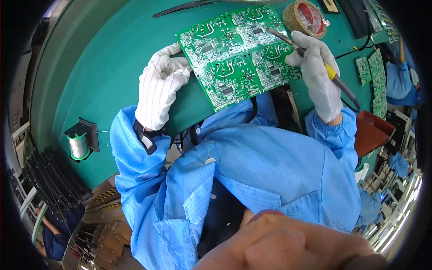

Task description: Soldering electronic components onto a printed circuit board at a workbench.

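A green circuit board panel [245, 56], made of several joined boards with black chips, lies tilted on the bench in front of me. My gloved right hand [317, 74] grips a soldering iron [331, 72] with a dark handle and yellow band. Its tip reaches over the panel's upper right part; whether it touches is unclear. At the panel's left edge, my gloved left hand [162, 83] has its fingers pinched together, with a thin bit of solder wire [192, 70] showing at the fingertips. Farther left stands a solder spool [78, 146] on a black holder, its wire running toward my left sleeve.
A tape roll [304, 19] sits just beyond the panel's upper right corner. More green boards [378, 83] lie at the right, above a red tray [372, 132]. Black curved strips [56, 180] are stacked at the lower left. Other people in blue sit farther right.
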Motion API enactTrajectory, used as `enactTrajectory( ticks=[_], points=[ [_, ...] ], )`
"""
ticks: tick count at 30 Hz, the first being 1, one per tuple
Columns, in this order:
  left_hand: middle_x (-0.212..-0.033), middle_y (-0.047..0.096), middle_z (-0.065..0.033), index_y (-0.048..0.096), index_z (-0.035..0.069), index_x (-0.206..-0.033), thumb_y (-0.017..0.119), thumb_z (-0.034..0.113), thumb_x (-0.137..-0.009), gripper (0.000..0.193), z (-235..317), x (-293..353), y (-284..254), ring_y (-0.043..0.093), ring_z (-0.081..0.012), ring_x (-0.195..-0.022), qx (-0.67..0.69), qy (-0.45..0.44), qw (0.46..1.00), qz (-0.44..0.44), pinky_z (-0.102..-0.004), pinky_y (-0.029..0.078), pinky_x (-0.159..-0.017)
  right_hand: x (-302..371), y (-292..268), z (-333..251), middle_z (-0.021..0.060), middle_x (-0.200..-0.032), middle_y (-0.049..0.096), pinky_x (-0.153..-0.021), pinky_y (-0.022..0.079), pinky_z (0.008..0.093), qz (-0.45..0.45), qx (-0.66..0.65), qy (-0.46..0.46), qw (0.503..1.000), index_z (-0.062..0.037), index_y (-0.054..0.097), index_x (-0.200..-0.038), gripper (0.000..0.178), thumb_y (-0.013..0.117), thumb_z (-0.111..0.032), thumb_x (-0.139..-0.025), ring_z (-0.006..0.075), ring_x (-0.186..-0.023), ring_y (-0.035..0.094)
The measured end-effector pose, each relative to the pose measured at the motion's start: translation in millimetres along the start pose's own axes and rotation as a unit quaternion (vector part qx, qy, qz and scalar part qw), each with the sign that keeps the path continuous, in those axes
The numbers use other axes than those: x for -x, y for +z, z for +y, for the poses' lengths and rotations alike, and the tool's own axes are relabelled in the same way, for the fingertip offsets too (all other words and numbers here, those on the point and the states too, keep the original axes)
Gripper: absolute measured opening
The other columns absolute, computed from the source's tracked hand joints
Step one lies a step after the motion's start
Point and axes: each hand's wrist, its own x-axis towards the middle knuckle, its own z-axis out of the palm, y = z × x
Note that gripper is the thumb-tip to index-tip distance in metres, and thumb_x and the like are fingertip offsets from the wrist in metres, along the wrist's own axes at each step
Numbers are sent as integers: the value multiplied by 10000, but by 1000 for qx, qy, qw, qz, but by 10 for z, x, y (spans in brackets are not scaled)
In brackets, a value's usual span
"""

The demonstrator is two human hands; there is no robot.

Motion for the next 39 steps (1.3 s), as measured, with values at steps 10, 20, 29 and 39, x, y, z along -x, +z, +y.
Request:
enactTrajectory(
  ticks=[10, 20, 29, 39],
  points=[
    [-1229, 705, -185, 696, 17, -949, 696, 188, -914, 174, 85, -49, -28, 659, -321, -1153, -147, 43, 988, 26, -400, 529, -945, 71, 56, -22, 98, -1215, 708, -1014, 482, 315, 10, 3, 5, 1000, 13, 633, -1326, 457, 477, -357, -1108, 121, -990, 676],
    [-1338, 657, -195, 793, 97, -958, 766, 158, -877, 105, 378, -90, 4, 677, -318, -1167, -441, 150, 882, 75, -434, 578, -893, -6, -236, 94, 142, -1201, 697, -985, 509, 345, 26, 21, -82, 996, 42, 610, -1342, 436, 493, -304, -1103, 141, -983, 665],
    [-1259, 705, -148, 732, 97, -972, 755, 120, -882, 95, 339, -171, -104, 713, -302, -1020, -352, 220, 905, 96, -406, 564, -825, -193, -428, 462, 118, -1279, 701, -841, 516, 278, 85, 137, -137, 977, -10, 535, -1484, 529, 543, -333, -1065, 110, -924, 647],
    [-1259, 696, -162, 710, 52, -938, 719, 85, -891, 58, 230, -256, 111, 733, -279, -877, -312, 144, 932, 114, -393, 573, -773, -351, 64, -2, 187, -1138, 753, -758, 544, 306, -118, 38, -258, 958, 71, 655, -1204, 294, 554, -83, -976, 172, -881, 695]
  ],
)
